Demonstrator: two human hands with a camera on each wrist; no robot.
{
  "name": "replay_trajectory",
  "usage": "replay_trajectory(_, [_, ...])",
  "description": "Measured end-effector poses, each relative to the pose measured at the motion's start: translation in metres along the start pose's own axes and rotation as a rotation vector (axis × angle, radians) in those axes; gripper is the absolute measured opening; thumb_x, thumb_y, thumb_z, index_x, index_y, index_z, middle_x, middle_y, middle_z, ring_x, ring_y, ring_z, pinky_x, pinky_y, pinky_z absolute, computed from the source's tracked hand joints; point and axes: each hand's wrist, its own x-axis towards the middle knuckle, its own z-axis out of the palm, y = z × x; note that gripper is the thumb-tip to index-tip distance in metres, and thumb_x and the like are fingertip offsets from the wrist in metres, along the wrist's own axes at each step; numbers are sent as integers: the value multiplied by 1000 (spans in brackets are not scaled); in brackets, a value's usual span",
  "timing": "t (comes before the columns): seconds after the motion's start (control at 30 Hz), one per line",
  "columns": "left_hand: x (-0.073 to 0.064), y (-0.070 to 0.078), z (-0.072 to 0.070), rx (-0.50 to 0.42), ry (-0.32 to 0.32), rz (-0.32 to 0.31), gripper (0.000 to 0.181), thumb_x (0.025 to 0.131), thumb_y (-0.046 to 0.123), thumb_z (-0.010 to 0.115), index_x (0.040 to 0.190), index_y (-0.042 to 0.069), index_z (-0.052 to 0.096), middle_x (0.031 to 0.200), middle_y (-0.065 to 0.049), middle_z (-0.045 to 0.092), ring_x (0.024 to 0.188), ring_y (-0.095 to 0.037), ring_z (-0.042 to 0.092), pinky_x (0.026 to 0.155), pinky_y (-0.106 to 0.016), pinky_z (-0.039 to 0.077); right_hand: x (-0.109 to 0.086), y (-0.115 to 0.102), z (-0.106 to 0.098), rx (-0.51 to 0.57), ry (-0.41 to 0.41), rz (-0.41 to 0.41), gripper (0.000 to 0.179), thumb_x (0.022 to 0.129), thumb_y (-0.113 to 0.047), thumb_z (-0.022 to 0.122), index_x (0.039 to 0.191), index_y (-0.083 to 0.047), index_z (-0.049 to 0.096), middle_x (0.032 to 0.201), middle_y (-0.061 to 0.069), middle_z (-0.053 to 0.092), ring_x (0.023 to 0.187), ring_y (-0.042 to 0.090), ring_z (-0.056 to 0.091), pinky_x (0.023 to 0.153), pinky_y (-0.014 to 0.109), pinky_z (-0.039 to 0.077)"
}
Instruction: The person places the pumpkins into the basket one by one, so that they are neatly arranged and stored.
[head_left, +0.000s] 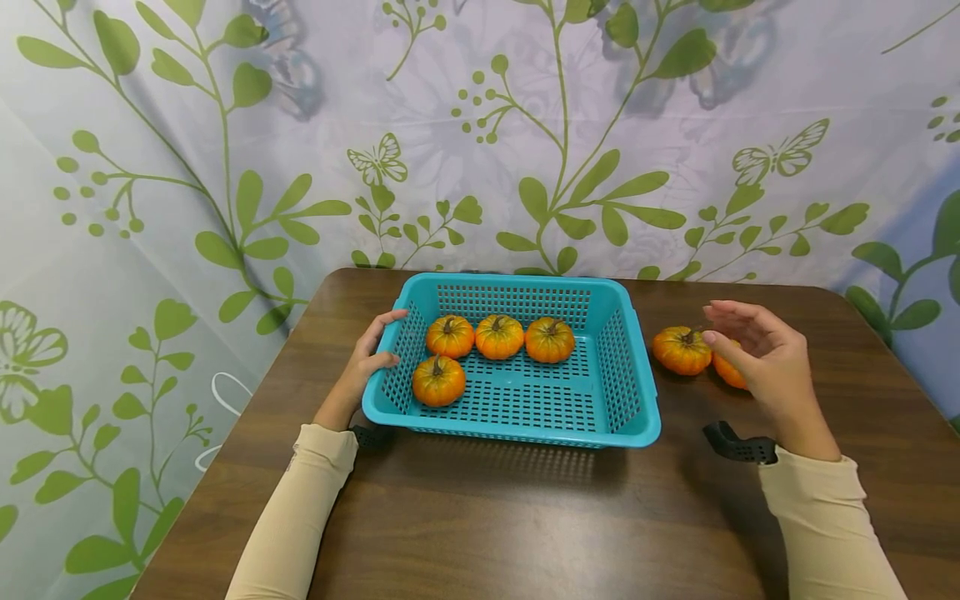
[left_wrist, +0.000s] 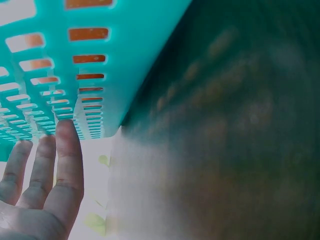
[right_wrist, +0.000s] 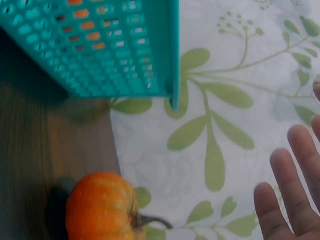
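A turquoise plastic basket (head_left: 517, 429) stands on the table with several small orange pumpkins in it, one of them a pumpkin (head_left: 438, 381) at its front left. My left hand (head_left: 366, 367) holds the basket's left rim, its thumb over the edge; the left wrist view shows fingers (left_wrist: 69, 160) against the slotted outer wall. My right hand (head_left: 768, 354) is raised over the table right of the basket, fingers loosely bent and holding nothing. Beside it lies a pumpkin (head_left: 681, 350) with a dark stem; another pumpkin (head_left: 729, 369) is partly hidden behind the hand.
The brown wooden table (head_left: 480, 525) ends at a hanging cloth (head_left: 450, 167) printed with green leaves and butterflies. A white cord (head_left: 225, 383) loops beyond the left table edge. Dark wrist mounts (head_left: 738, 446) sit at the cuffs.
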Motion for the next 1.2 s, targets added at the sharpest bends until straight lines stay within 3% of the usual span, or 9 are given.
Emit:
replay_trajectory(0.23, [0,0,0,-4,2,-19,78,83,2,51,159,-6,36,167,-27,30,139,-46,41,103,-32,46,0,14,-15,-165,113,46,38,92,16,72,127,0,77,120,-8,78,107,3,70,91,12,50])
replay_trajectory(0.33, [0,0,0,-1,3,-27,77,83,3,51,159,-6,36,167,-27,30,140,-47,41,104,-36,46,0,23,-22,-174,169,90,36,92,14,73,124,-1,79,116,-9,79,107,3,69,93,12,49])
replay_trajectory(0.5, [0,0,0,-4,1,-21,79,82,2,51,159,-6,36,167,-28,30,138,-46,41,103,-32,46,0,34,-31,-157,266,152,32,91,13,75,119,0,80,108,-10,79,100,4,70,90,12,49])
replay_trajectory(0.73, [-1,2,-1,-12,-10,-12,76,84,3,50,158,-8,35,166,-30,31,137,-47,41,102,-29,47,-6,48,-44,-105,308,268,35,93,7,77,124,-9,80,114,-12,77,104,1,67,89,8,48])
replay_trajectory(0.9, [-1,2,-1,-11,-10,-15,75,85,3,50,159,-7,35,166,-29,31,138,-47,41,103,-33,47,-10,59,-49,-25,351,335,39,94,8,76,129,-7,77,115,-13,72,104,1,65,86,6,48])
replay_trajectory(1.07, [-1,0,-2,-3,-7,-26,76,86,3,50,160,-5,36,168,-28,30,141,-48,40,106,-40,46,-13,67,-53,25,417,375,38,93,10,75,124,-13,79,111,-15,72,105,2,63,88,6,46])
replay_trajectory(1.2, [-1,1,-2,-7,-16,-21,76,86,3,49,160,-6,35,167,-29,30,141,-50,41,105,-37,47,-17,74,-58,39,416,395,37,94,9,75,118,-19,80,109,-16,72,107,1,62,89,6,46])
